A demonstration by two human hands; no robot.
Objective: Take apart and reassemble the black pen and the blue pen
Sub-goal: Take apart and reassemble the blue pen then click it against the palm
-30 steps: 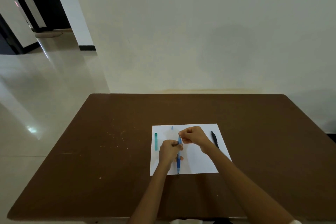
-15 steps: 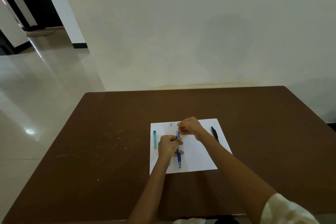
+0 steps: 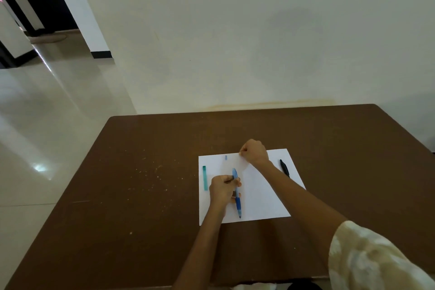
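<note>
While lying on the brown worktop [image 3: 146, 195], white paper [image 3: 261, 198] as landmark. Over its middle — blue pen [image 3: 237, 193], gripped by left hand [image 3: 222, 189]. At its far edge, right hand [image 3: 254, 152] fisted; contents hidden — cannot tell. Near its right edge, black pen [image 3: 284, 167]. Along its left edge, teal tube [image 3: 205, 178]; by far edge, small blue piece [image 3: 226, 157].

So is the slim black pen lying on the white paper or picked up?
Lying down: the black pen rests flat on the paper, untouched.
</note>
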